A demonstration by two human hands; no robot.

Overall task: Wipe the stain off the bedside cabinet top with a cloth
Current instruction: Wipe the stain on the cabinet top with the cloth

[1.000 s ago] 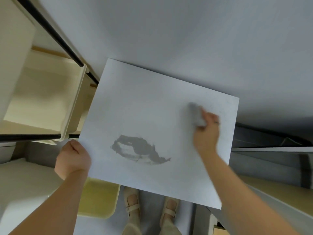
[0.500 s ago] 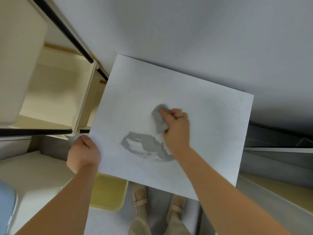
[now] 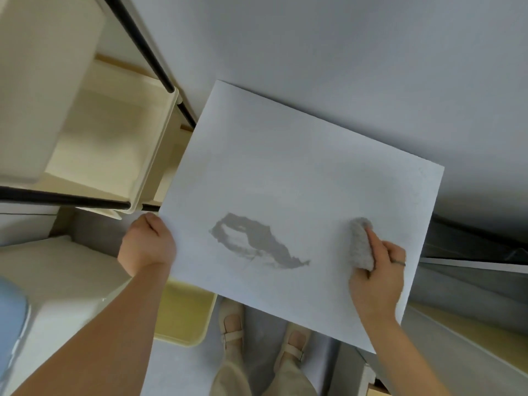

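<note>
The white tabletop (image 3: 300, 155) of the bedside cabinet is being looked at from above. A gray cloth (image 3: 361, 243) is being held bunched in the fingers of the right hand (image 3: 377, 278) and pressed on the top, to the right of the gray stain (image 3: 257, 241) and apart from it. The top's left edge is being gripped by the left hand (image 3: 147, 243).

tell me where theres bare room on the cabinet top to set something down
The far half of the cabinet top, from the wall edge down to the stain, is bare. The near strip below the stain is also free. The left hand holds the left edge; the right hand and cloth crowd the right side.
</note>
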